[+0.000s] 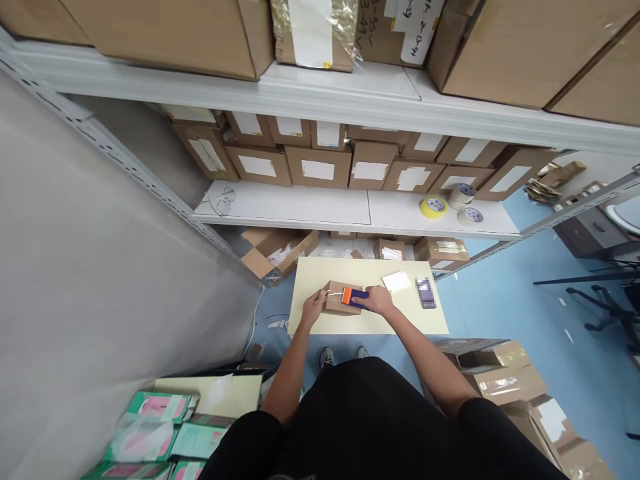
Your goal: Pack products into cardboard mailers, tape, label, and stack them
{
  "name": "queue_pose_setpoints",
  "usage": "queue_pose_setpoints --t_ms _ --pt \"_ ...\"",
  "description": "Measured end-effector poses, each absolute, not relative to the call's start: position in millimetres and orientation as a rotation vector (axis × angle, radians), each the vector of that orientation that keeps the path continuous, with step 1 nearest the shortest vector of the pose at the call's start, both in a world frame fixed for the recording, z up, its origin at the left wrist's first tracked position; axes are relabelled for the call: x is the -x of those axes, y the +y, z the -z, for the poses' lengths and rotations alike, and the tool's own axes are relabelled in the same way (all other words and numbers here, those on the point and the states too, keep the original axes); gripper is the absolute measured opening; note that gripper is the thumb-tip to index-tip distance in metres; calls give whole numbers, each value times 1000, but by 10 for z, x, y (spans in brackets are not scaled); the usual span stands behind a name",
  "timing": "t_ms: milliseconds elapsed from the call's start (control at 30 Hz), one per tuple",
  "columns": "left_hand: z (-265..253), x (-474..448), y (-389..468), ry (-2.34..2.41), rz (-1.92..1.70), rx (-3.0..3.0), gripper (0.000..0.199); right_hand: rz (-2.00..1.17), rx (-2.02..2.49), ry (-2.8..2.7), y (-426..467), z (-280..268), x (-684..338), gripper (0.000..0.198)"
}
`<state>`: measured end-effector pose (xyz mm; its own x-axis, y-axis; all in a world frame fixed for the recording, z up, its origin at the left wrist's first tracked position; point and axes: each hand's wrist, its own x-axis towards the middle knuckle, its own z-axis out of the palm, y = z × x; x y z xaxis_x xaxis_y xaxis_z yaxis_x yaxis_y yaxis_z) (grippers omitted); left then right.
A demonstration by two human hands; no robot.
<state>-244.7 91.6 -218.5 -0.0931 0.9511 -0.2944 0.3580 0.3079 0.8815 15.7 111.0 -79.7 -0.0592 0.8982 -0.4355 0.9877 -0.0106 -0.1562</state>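
A small cardboard box lies on the pale yellow table in front of me. My left hand is closed at the box's left edge, fingers curled over it. In my right hand is a flat dark blue thing with an orange end, held over the right part of the box. A thin whitish line runs across the box between the orange end and my left fingers; what it is I cannot make out. Right of my right hand lie a white sheet or pad and a blurred dark purple item.
Behind the table stands a metal shelf with labelled cartons and tape rolls. An opened carton is at back left. Green packages lie lower left, stacked cartons lower right. A grey wall bounds the left.
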Motion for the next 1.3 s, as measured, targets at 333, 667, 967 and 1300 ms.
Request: queue_pose_setpoints --t_ms 333,667,967,1300 --pt "2080 1927 1044 1778 -628 -1224 50 575 -2056 1922 1121 672 200 66" --pt "2063 1183 915 1724 -450 -1378 50 706 -2222 1743 627 727 -1007 60" --pt "2246 1353 1003 1596 -520 -1383 45 725 -2448 1458 261 788 -1550 52" --pt "2339 2561 1392 1752 -646 -1188 46 902 -2206 1859 817 1081 -229 65"
